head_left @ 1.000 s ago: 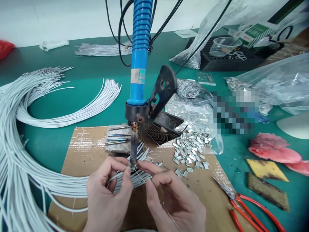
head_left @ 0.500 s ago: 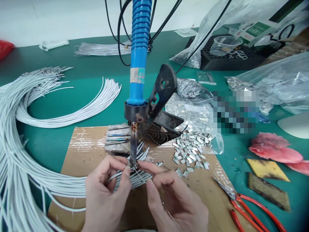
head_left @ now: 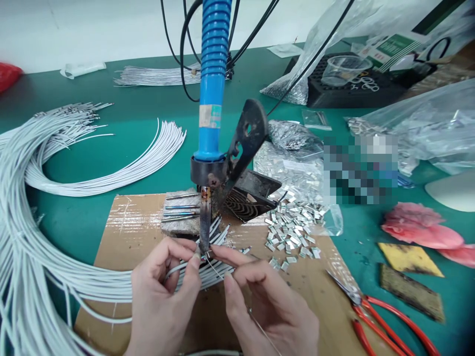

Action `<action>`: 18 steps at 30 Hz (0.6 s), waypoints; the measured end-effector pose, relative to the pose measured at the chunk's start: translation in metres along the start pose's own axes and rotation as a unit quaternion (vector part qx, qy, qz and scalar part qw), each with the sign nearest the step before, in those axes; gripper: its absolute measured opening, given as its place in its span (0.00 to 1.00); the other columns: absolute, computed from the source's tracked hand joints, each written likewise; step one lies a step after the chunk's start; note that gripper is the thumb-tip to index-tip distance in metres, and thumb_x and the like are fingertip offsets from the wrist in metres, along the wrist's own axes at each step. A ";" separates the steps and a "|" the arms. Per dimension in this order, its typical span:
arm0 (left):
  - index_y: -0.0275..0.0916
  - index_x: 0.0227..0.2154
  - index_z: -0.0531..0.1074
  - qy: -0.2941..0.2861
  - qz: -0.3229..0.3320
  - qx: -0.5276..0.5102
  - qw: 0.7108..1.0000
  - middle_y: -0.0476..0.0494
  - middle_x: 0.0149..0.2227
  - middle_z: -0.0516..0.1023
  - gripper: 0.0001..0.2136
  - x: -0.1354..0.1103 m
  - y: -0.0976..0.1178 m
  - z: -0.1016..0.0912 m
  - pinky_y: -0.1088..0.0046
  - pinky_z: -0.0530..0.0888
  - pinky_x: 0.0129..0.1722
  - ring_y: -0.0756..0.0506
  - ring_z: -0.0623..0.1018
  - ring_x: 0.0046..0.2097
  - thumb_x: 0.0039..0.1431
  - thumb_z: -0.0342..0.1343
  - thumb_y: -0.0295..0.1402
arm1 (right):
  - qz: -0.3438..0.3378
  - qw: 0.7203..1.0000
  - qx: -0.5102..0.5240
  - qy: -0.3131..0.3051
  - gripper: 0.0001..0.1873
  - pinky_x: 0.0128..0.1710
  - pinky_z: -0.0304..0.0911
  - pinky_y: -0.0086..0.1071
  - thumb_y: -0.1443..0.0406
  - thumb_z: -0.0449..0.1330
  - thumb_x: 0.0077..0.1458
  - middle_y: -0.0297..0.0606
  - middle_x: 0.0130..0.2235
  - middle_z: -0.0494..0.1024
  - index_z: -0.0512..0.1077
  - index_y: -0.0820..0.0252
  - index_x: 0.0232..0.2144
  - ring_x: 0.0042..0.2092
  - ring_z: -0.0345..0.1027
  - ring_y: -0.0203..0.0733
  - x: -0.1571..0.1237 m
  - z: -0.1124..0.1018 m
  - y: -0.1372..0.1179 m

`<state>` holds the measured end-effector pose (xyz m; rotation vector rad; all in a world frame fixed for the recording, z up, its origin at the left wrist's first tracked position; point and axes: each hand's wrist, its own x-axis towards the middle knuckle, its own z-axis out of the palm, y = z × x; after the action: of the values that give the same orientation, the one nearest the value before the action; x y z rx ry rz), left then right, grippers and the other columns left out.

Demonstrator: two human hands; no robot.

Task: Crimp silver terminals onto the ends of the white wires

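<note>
At the near edge of the cardboard sheet (head_left: 122,222), both hands meet just under the tip of the soldering iron (head_left: 212,113). Iron: blue ribbed handle, upright, tip down, set against a black metal stand (head_left: 248,138).

Left hand (head_left: 163,301): thumb and forefinger pinched closed on the end of a white wire (head_left: 178,271); the wire runs off to the left. Wire end sits right at the iron tip.

Right hand (head_left: 272,311): thumb and forefinger pinched closed on a thin metal strand (head_left: 214,269), probably solder. The strand runs from the iron tip back down across the palm. The other fingers are curled loosely.

Fingertips of the two hands are nearly touching below the tip. A small shiny piece shows at the joint, too small to identify.

A fan of cut wire ends (head_left: 218,235) lies on the cardboard behind the fingers. Loose metal clips (head_left: 293,236) are scattered on the cardboard, right of the hands. Red-handled pliers (head_left: 389,326) lie at the cardboard's right corner. A large wire bundle (head_left: 22,237) loops over the green table (head_left: 129,118), left side. Yellow sponge (head_left: 408,259) and pink cloth (head_left: 423,230) lie far right, well apart from the hands.
</note>
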<state>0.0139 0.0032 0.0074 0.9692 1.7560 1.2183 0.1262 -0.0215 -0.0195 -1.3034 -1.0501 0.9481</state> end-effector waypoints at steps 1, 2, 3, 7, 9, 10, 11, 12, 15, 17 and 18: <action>0.42 0.19 0.73 -0.001 0.000 0.000 1.000 0.46 0.31 0.81 0.07 0.000 -0.001 -0.001 0.80 0.54 0.18 0.46 0.77 0.36 0.48 0.63 0.30 | -0.001 1.000 -0.001 -0.001 0.10 0.42 0.74 0.25 0.71 0.63 0.58 0.36 0.45 0.87 0.72 0.54 0.27 0.40 0.84 0.39 0.000 0.000 0.000; 0.42 0.19 0.73 -0.003 0.000 0.002 1.000 0.46 0.31 0.81 0.07 0.001 -0.001 -0.001 0.80 0.55 0.18 0.46 0.77 0.36 0.49 0.63 0.30 | -0.002 1.000 -0.002 -0.001 0.10 0.42 0.74 0.25 0.71 0.62 0.58 0.35 0.45 0.87 0.72 0.54 0.26 0.40 0.84 0.39 0.000 -0.001 0.000; 0.42 0.19 0.73 -0.012 0.001 0.005 1.000 0.46 0.31 0.81 0.07 0.001 -0.002 -0.002 0.80 0.55 0.18 0.46 0.77 0.36 0.49 0.63 0.30 | -0.002 1.000 -0.003 -0.002 0.10 0.41 0.74 0.25 0.71 0.62 0.58 0.35 0.45 0.87 0.72 0.54 0.26 0.40 0.84 0.39 0.001 -0.001 -0.001; 0.42 0.20 0.74 -0.033 0.006 0.009 0.999 0.45 0.32 0.81 0.07 0.003 -0.008 -0.007 0.81 0.57 0.17 0.45 0.77 0.37 0.50 0.64 0.30 | -0.005 1.000 -0.008 -0.002 0.10 0.41 0.74 0.25 0.70 0.63 0.58 0.36 0.44 0.87 0.72 0.54 0.26 0.40 0.84 0.40 0.002 -0.001 -0.001; 0.42 0.21 0.74 -0.039 0.009 0.008 0.999 0.46 0.32 0.81 0.07 0.004 -0.010 -0.009 0.81 0.58 0.18 0.46 0.77 0.37 0.51 0.63 0.30 | -0.004 1.000 -0.007 -0.001 0.10 0.41 0.74 0.25 0.70 0.63 0.58 0.36 0.44 0.87 0.72 0.54 0.26 0.41 0.84 0.40 0.001 0.000 -0.001; 0.42 0.21 0.74 -0.040 0.010 0.009 0.999 0.46 0.33 0.81 0.07 0.005 -0.010 -0.010 0.82 0.58 0.18 0.46 0.77 0.37 0.51 0.63 0.29 | -0.002 1.000 -0.006 -0.002 0.10 0.41 0.74 0.24 0.70 0.62 0.59 0.35 0.45 0.87 0.71 0.54 0.26 0.41 0.84 0.39 0.001 0.000 0.000; 0.43 0.21 0.74 -0.049 0.011 0.012 0.999 0.46 0.33 0.81 0.06 0.005 -0.010 -0.010 0.82 0.58 0.18 0.46 0.77 0.37 0.51 0.64 0.29 | -0.001 1.000 -0.004 -0.003 0.10 0.41 0.73 0.23 0.70 0.62 0.59 0.34 0.45 0.87 0.71 0.53 0.26 0.41 0.84 0.38 0.001 0.000 0.000; 0.43 0.21 0.74 -0.056 0.011 0.013 0.998 0.46 0.33 0.81 0.06 0.005 -0.010 -0.010 0.82 0.58 0.18 0.46 0.78 0.37 0.51 0.64 0.29 | 0.000 1.000 -0.003 -0.003 0.10 0.41 0.73 0.22 0.70 0.62 0.59 0.32 0.45 0.87 0.71 0.53 0.27 0.41 0.84 0.36 0.001 0.001 0.000; 0.42 0.20 0.74 -0.037 0.004 0.008 0.999 0.47 0.32 0.81 0.07 0.003 -0.006 -0.006 0.81 0.57 0.17 0.46 0.77 0.36 0.50 0.63 0.29 | -0.001 1.000 -0.004 0.000 0.10 0.42 0.72 0.20 0.71 0.62 0.59 0.31 0.45 0.87 0.71 0.53 0.27 0.41 0.83 0.34 0.001 0.001 -0.001; 0.42 0.20 0.73 -0.017 0.001 0.002 1.000 0.47 0.31 0.81 0.07 0.001 -0.002 -0.002 0.81 0.57 0.17 0.47 0.77 0.35 0.49 0.63 0.30 | -0.003 1.000 -0.006 0.004 0.10 0.42 0.72 0.21 0.71 0.62 0.59 0.32 0.44 0.87 0.71 0.53 0.26 0.42 0.83 0.36 0.002 0.001 -0.002; 0.42 0.19 0.72 -0.008 0.001 0.000 1.000 0.47 0.30 0.81 0.07 0.001 -0.001 -0.001 0.81 0.56 0.17 0.47 0.77 0.35 0.49 0.63 0.30 | -0.003 1.000 -0.005 0.005 0.10 0.42 0.72 0.21 0.71 0.62 0.58 0.33 0.44 0.87 0.71 0.53 0.26 0.42 0.83 0.36 0.002 0.001 -0.002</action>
<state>0.0127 0.0031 0.0069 0.9776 1.7431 1.2099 0.1257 -0.0194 -0.0176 -1.3110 -1.0519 0.9328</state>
